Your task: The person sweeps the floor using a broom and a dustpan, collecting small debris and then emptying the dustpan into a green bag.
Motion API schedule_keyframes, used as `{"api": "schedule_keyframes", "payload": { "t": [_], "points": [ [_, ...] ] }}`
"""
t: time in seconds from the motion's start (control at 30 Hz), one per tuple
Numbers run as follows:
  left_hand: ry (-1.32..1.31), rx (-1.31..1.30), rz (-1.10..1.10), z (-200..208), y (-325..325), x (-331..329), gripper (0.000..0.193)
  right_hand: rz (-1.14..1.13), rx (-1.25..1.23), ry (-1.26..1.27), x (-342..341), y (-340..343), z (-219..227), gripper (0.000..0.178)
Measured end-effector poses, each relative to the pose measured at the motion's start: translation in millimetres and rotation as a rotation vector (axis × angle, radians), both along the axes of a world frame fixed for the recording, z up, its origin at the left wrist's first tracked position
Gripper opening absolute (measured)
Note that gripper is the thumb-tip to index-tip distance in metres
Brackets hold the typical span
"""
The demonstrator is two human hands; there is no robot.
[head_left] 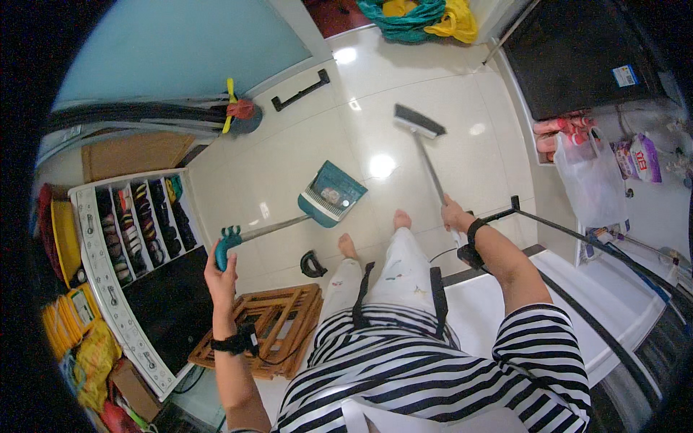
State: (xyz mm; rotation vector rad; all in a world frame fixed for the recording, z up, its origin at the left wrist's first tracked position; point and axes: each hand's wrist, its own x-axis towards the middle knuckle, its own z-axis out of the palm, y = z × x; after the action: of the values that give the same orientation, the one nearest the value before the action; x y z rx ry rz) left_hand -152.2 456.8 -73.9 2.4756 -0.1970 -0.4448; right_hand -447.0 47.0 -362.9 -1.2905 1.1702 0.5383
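My left hand point(223, 276) is closed round the teal grip of a long-handled dustpan point(326, 214). The dustpan's teal scoop lies on the floor ahead of my feet, with a toothed pale strip along its near side and a small heap of pale debris inside. In my right hand point(456, 216) is the handle of a broom point(432, 167), fingers wrapped round it. The broom's dark bristle head points away from me, to the right of the dustpan and apart from it. Whether the bristles touch the floor I cannot tell.
Glossy tiles point(289, 155) cover the floor. To the left stand a white shoe rack point(133, 317) and folded wooden frames point(278, 317). A black bracket point(302, 90) and a black curved piece point(312, 265) lie on the floor. On the right are a black-framed rack point(570, 227) and a white plastic bag point(588, 177).
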Motion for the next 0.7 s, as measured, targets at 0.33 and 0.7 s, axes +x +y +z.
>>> {"api": "schedule_keyframes", "payload": {
  "t": [0.33,0.7],
  "points": [
    [-0.058,-0.012,-0.148,-20.8,44.0,34.6,0.046,0.451,0.206,-0.020,-3.0,157.4,90.1,0.050],
    [-0.069,-0.037,-0.306,-28.0,104.2,59.8,0.044,0.059,0.024,0.099,-70.0,214.8,164.9,0.046]
  ]
}}
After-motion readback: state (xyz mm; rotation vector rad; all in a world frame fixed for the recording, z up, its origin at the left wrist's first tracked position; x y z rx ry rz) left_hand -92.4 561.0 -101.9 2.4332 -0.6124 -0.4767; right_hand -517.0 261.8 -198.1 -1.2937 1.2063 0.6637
